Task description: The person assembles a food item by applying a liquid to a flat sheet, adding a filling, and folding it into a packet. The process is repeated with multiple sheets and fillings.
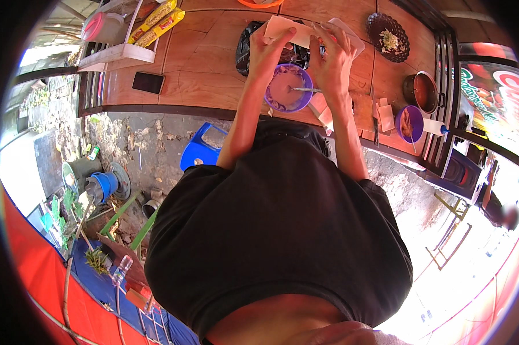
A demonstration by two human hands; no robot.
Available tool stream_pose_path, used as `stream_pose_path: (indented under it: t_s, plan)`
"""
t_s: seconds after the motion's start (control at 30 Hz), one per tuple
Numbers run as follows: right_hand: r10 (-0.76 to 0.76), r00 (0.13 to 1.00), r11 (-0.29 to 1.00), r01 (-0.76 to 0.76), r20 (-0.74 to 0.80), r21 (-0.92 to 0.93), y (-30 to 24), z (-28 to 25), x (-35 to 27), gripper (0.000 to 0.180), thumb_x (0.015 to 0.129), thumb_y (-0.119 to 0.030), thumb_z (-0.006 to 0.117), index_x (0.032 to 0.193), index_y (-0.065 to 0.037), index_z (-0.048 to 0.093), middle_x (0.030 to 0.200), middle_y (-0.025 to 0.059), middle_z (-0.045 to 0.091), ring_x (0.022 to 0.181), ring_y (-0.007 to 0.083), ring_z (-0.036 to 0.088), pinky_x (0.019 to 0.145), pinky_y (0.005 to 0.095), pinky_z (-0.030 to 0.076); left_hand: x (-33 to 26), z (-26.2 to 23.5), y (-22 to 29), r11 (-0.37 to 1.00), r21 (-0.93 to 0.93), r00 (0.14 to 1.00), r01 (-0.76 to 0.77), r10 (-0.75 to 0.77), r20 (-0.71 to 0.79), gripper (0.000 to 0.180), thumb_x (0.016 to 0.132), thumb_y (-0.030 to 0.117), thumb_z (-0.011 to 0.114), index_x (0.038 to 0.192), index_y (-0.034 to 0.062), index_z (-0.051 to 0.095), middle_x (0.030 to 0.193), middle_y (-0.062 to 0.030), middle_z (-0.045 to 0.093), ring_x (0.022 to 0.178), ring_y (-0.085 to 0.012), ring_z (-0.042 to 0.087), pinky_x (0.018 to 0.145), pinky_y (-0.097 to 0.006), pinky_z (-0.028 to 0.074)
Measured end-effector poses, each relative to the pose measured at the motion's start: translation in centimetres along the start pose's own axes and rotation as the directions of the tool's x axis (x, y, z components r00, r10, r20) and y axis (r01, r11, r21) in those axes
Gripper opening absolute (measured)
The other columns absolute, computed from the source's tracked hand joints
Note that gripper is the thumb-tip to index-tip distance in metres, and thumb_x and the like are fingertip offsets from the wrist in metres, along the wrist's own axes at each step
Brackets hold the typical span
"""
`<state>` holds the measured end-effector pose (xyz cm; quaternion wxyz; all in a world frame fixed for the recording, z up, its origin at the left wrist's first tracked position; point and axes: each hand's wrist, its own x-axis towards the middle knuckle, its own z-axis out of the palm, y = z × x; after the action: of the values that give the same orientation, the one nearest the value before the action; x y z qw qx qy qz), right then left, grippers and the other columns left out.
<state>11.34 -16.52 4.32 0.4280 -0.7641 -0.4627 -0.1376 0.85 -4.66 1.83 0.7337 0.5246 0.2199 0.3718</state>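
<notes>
Table (202, 75): brown wood, under the hands (335, 63); dark slatted ends (88, 93) to both sides. Blue plastic seat (196, 153): near side of table, left of hands. Floor (156, 142): rough, grey. Red sheeting (41, 259): well left of hands. Printed banner (495, 95): right of hands. Daylight: glaring, floor washed out at right.

Open-air food stall, seemingly: wooden counter (196, 52), paste bowl (308, 80), cooking pot (409, 92), colourful banner (495, 95).
</notes>
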Motion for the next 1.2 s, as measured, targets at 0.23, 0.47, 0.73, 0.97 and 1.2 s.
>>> stream_pose_path:
  t_s: [0.23,0.47,0.73,0.97,1.2]
  plan:
    - [0.023,0.994,0.999,-0.019,0.103,-0.034,-1.1,-0.2,-0.5,0.044,0.093,-0.011,0.066,0.136,-0.010,0.070,0.130,0.0145,0.064,0.123,0.0349,0.058,0.106,0.0524,0.039,-0.2,0.7,0.2,0.980,0.189,0.997,-0.061,0.069,-0.037,0.022,0.091,0.020,0.078,0.100,-0.0003,0.075,0.086,-0.0023,0.075,0.071,-0.0078,0.065,0.062,-0.024,0.051]
    - [0.030,0.991,0.988,-0.050,0.132,0.147,-1.3,0.0,-0.4,0.045,0.093,-0.009,0.059,0.137,-0.005,0.067,0.134,0.0179,0.062,0.126,0.0379,0.056,0.114,0.0542,0.036,0.2,0.7,-0.3,0.927,0.343,0.988,-0.153,0.150,0.034,0.021,0.091,0.018,0.076,0.102,-0.0006,0.074,0.084,-0.0044,0.074,0.071,-0.0072,0.064,0.061,-0.025,0.051]
    - [-0.074,0.981,0.948,0.013,0.181,0.318,-0.3,0.8,-1.0,0.041,0.098,-0.011,0.050,0.136,-0.001,0.064,0.143,0.0215,0.060,0.132,0.0426,0.054,0.115,0.0475,0.040,-0.3,1.0,0.3,0.902,0.383,0.980,-0.197,0.174,0.095,0.017,0.092,0.013,0.074,0.098,-0.0016,0.070,0.083,-0.0070,0.074,0.066,-0.0091,0.067,0.057,-0.027,0.052]
    - [-0.070,0.966,0.861,-0.067,0.248,0.504,0.7,1.0,-0.7,0.041,0.106,-0.026,0.043,0.131,-0.003,0.067,0.158,0.0168,0.049,0.148,0.0411,0.040,0.122,0.0455,0.032,-0.3,0.7,0.1,0.788,0.551,0.961,-0.275,0.235,0.144,0.015,0.090,0.010,0.074,0.097,-0.0012,0.067,0.083,-0.0135,0.074,0.065,-0.0176,0.070,0.059,-0.030,0.053]
    - [0.141,0.930,0.722,-0.332,0.339,0.607,-0.2,-1.0,-0.6,0.048,0.103,-0.027,0.039,0.139,-0.009,0.065,0.161,0.0205,0.044,0.151,0.0439,0.036,0.125,0.0488,0.026,0.1,-0.8,-0.8,0.891,0.454,0.999,-0.034,0.019,0.037,0.020,0.091,0.016,0.076,0.100,-0.0002,0.070,0.085,-0.0075,0.074,0.071,-0.0149,0.070,0.063,-0.031,0.055]
